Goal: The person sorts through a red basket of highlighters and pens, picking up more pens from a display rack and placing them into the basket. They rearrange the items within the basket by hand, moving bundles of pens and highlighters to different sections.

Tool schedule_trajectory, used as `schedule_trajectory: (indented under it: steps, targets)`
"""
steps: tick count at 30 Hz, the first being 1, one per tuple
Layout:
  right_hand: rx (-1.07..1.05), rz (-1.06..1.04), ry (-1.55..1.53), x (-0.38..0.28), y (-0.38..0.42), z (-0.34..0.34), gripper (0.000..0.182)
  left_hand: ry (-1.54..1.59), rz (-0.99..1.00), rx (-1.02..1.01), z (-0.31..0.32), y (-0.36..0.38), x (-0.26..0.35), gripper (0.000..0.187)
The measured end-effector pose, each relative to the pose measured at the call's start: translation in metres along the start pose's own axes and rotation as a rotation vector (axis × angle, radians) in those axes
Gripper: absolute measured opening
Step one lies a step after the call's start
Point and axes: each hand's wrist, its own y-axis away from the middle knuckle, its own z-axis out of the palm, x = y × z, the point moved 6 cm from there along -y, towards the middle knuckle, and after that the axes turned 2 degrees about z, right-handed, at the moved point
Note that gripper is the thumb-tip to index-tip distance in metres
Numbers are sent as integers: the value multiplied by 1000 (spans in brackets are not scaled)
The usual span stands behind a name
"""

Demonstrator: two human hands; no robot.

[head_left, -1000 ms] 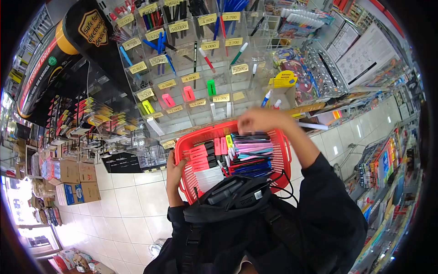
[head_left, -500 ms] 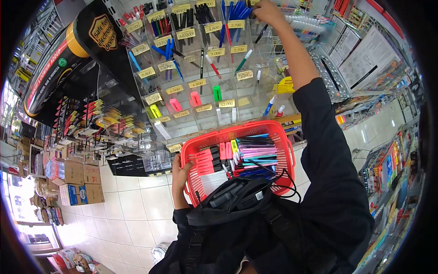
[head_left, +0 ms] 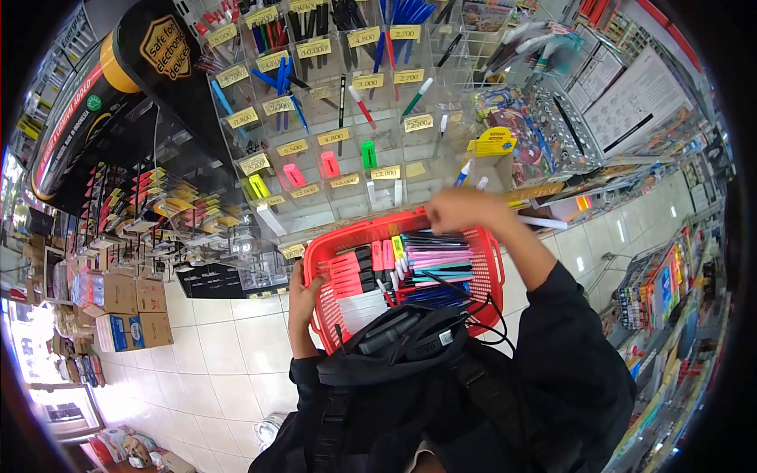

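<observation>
Right hand [head_left: 461, 209] — fingers curled, contents unseen — hovers over basket's [head_left: 331, 244] far rim; pens [head_left: 434, 264] lie crosswise just below; left hand [head_left: 302, 296] clasps near-left rim.

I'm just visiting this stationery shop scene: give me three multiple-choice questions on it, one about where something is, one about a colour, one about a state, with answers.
1. Where is the right hand?
A. over the far rim of the basket
B. up at the top pen shelf
C. down by the floor tiles

2. What colour is the basket?
A. blue
B. red
C. green

3. How is the basket kept up?
A. it stands on the floor
B. it hangs from a hook
C. the left hand grips its near left rim

Answers:
1 A, the hand sits just above the basket's back edge, in front of the clear pen display.
2 B, its plastic mesh walls are red.
3 C, fingers wrap that rim and the floor tiles lie far below.
</observation>
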Motion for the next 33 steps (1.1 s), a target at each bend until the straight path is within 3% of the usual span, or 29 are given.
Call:
schedule_trajectory:
  steps: [2, 5, 6, 8, 10, 11, 12, 13, 14, 16, 19, 25, 28, 31, 33]
  targets:
    - [-156, -41, 86, 6, -8, 56, 27, 29, -5, 13, 3, 1, 5, 33]
    - [-151, -5, 236, 15, -13, 88, 29, 27, -11, 2, 2, 3, 0, 33]
    - [-172, 14, 214, 3, -7, 68, 30, 15, -7, -11, 1, 1, 1, 33]
    - [-211, 41, -129, -10, -8, 16, 33, 19, -22, 5, 2, 2, 3, 32]
    - [135, 19, -169, -20, 6, -78, 32, 24, -26, 8, 3, 3, 4, 32]
    - [560, -245, -101, -1, 1, -122, 32, 26, -17, 7, 3, 2, 3, 32]
    - [821, -238, -189, -1, 17, -173, 33, 29, -9, 7, 2, 2, 2, 32]
    - [996, 84, -218, 6, 29, -220, 39, 31, -10, 9, 2, 2, 2, 31]
    - [1269, 132, -196, 18, 34, -256, 44, 32, -13, 10, 2, 3, 2, 31]
    - [1455, 231, 62, 61, 0, -308, 38, 17, -8, 3, 1, 2, -1, 36]
    - [1209, 591, 113, 46, -7, -332, 24, -25, 9, -9, -5, -2, -10, 45]
    - [1245, 515, 64, 48, -19, -334, 26, -27, 24, -14, -3, -1, -6, 41]
    - [1440, 427, 112, 38, 6, -335, 27, -31, 29, -7, -4, -2, -7, 39]
    - [1875, -186, -69, -26, 83, -308, 27, -28, 16, -17, -6, -3, -12, 37]
    - [1957, -573, 108, -34, 103, -271, 20, -18, 13, -1, -4, -2, -6, 32]
